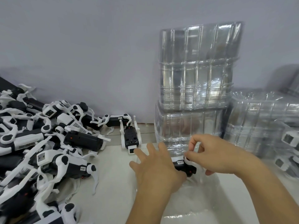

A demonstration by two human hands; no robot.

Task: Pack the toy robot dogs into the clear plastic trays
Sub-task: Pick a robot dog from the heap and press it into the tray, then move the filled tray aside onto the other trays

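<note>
A black-and-white toy robot dog point(183, 166) lies in a clear plastic tray point(199, 196) on the table in front of me. My left hand point(155, 168) lies flat with spread fingers on the dog's left side and the tray. My right hand point(215, 156) pinches a white leg of that dog with thumb and curled fingers. Another dog point(130, 138) lies on its back just beyond my left hand. A big heap of dogs point(40, 143) covers the left of the table.
Two tall stacks of clear trays point(197, 75) stand behind the hands against the grey wall. More trays point(258, 123) sit at the right, some holding packed dogs point(289, 139). The pale table point(113, 183) shows between heap and hands.
</note>
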